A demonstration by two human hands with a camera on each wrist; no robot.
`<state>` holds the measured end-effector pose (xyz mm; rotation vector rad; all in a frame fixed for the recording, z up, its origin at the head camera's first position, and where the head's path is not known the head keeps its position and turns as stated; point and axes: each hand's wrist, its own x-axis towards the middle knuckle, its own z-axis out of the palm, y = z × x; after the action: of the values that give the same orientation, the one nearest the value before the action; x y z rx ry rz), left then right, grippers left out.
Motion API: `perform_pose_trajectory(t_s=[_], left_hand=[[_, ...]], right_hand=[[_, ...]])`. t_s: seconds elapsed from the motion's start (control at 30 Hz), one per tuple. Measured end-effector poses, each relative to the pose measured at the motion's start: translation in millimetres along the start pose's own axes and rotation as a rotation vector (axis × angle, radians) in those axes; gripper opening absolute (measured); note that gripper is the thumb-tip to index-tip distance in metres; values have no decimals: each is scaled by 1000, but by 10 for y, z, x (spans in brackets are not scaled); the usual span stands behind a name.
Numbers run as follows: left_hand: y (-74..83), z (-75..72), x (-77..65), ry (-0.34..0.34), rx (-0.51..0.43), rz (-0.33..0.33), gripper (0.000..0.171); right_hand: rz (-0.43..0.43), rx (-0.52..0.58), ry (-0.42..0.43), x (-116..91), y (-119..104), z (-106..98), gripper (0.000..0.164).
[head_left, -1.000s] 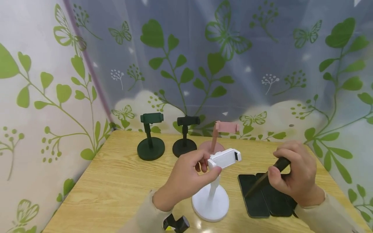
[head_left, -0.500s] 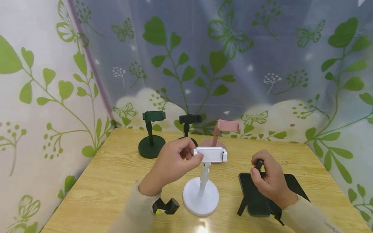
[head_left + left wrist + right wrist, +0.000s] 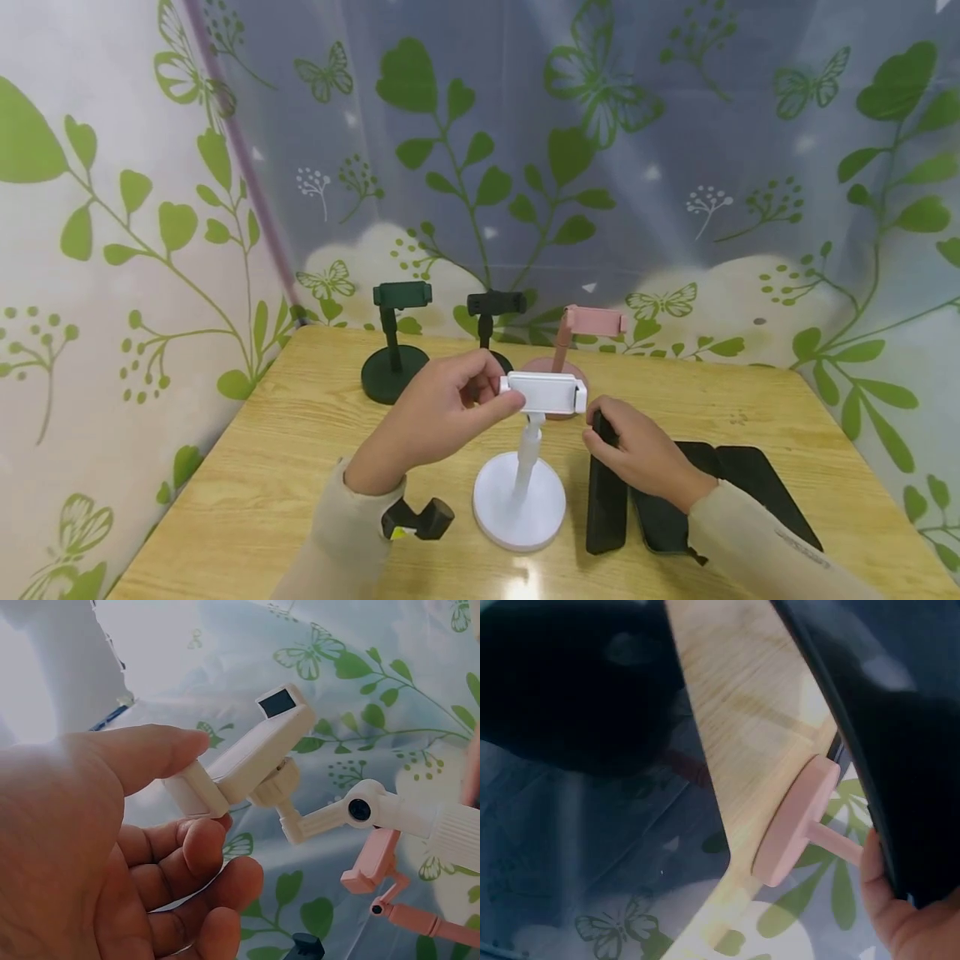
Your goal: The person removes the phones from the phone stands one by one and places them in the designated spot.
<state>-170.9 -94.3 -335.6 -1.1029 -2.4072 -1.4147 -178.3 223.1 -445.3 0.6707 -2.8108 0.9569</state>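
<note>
In the head view my left hand point(image 3: 438, 417) pinches the left end of the clamp point(image 3: 543, 393) on a white phone stand point(image 3: 517, 512). The left wrist view has my thumb on top of that white clamp point(image 3: 259, 754), with fingers beneath its lower end. My right hand point(image 3: 645, 454) grips a black phone point(image 3: 607, 508) by its upper end, tilted up just right of the stand's base. This phone point(image 3: 907, 750) fills the right side of the right wrist view. Nothing sits in the white clamp.
Two more black phones point(image 3: 768, 492) lie under and beside my right forearm. Behind stand a green phone stand point(image 3: 397, 371), a black one point(image 3: 495, 302) partly hidden by my left hand, and a pink one point(image 3: 596, 321). A patterned curtain point(image 3: 675, 167) borders the wooden table point(image 3: 255, 483).
My right hand has moved left with the phone, lifting it away from the others to beside the white stand. The white clamp has turned to face front, and its stand shifted slightly left.
</note>
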Motion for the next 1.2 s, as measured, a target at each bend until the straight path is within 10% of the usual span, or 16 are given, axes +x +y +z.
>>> perform_pose_trajectory(t_s=[0.37,0.63,1.2], left_hand=[[14,-53,-19,-19,9,-36,17],[45,-60,-19,-30,9,-35,17],[46,-69,-24,-25,55,-38,18]], right_hand=[[71,-127,-123,194,149,175,50],[88,-281,-212,273,108,297,19],[81,-273,-246,442,69,416,22]])
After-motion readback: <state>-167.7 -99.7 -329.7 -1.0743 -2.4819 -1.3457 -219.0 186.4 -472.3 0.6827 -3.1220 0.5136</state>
